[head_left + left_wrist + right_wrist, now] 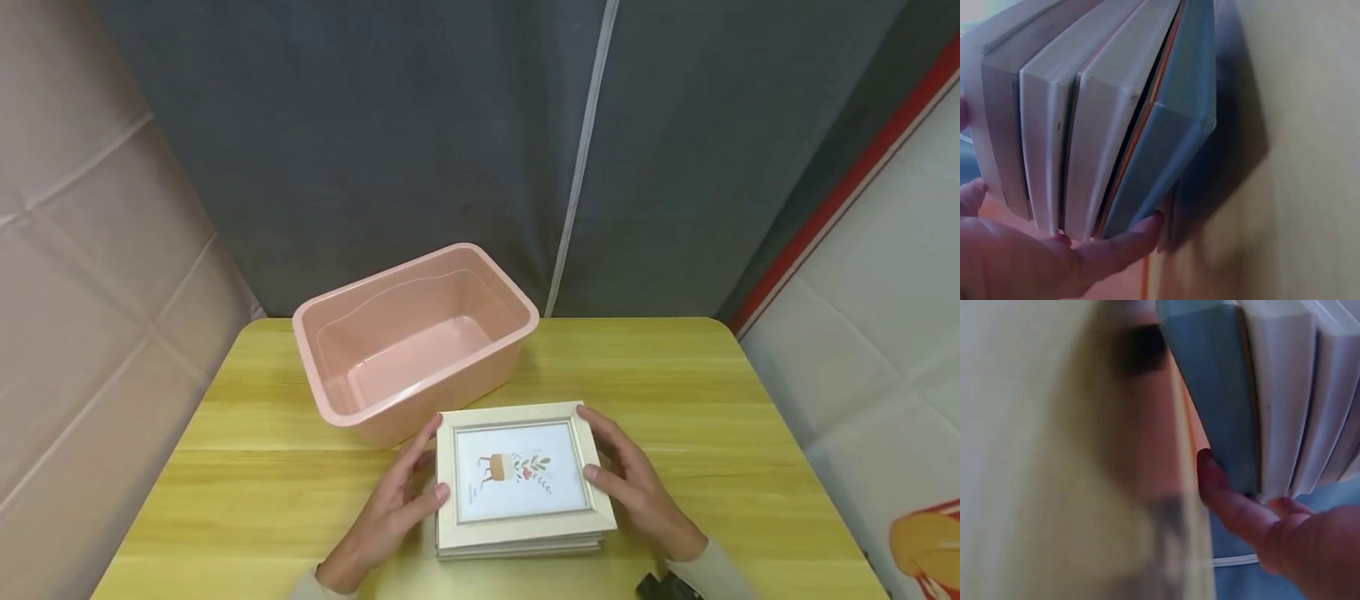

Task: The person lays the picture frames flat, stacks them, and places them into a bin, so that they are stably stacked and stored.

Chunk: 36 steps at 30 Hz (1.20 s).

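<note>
Between my two hands is a stack of picture frames (pixel 525 546). On top lies a cream frame (pixel 536 530) with a print of a potted plant, turned on its side. My left hand (pixel 393 508) grips the left side of the stack, thumb at the top frame's edge. Opposite it, my right hand (pixel 637 487) holds the right side, thumb on the edge. Seen from the left wrist, several pale frames (pixel 1100 112) are layered over a bluish-grey bottom frame (pixel 1172 137), fingers reaching its lower edge. The right wrist view shows this bottom frame (pixel 1213 387) over a shadow on the table.
A pink plastic bin (pixel 420 400) stands at the back left of the wooden table (pixel 675 400), just behind the stack, with nothing inside. A dark curtain (pixel 375 142) hangs behind the table. A small black object (pixel 663 587) lies by my right sleeve.
</note>
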Each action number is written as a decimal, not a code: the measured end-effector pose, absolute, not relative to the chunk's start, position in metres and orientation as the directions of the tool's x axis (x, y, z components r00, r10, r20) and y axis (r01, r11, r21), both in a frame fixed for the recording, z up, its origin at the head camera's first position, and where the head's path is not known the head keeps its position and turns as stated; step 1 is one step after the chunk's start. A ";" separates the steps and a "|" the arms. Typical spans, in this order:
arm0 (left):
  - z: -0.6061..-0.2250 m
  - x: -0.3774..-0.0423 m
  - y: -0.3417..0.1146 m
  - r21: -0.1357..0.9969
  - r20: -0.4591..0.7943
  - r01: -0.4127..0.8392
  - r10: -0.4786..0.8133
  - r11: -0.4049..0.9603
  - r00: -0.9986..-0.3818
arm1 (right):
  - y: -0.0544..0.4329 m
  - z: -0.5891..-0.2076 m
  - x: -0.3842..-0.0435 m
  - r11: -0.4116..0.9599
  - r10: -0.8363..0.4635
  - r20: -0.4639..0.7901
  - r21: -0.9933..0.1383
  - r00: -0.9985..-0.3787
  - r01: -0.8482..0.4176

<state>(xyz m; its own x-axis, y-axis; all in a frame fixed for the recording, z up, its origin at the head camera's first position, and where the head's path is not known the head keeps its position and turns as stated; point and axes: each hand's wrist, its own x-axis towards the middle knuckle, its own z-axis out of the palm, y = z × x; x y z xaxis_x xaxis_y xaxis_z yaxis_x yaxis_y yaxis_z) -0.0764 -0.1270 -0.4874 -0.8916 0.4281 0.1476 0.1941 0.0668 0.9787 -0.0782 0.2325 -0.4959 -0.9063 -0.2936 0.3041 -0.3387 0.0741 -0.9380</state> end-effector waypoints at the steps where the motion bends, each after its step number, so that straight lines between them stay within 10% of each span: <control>1: -0.484 -0.076 -0.126 0.979 0.143 0.190 0.424 0.069 -0.894 | 0.232 -0.493 -0.079 0.085 -0.289 0.301 -0.937 -0.909 -0.338; 36: -0.357 -0.089 -0.114 0.958 0.261 0.285 0.402 -0.001 -0.877 | 0.235 -0.347 -0.090 0.190 -0.188 0.223 -0.947 -0.957 -0.258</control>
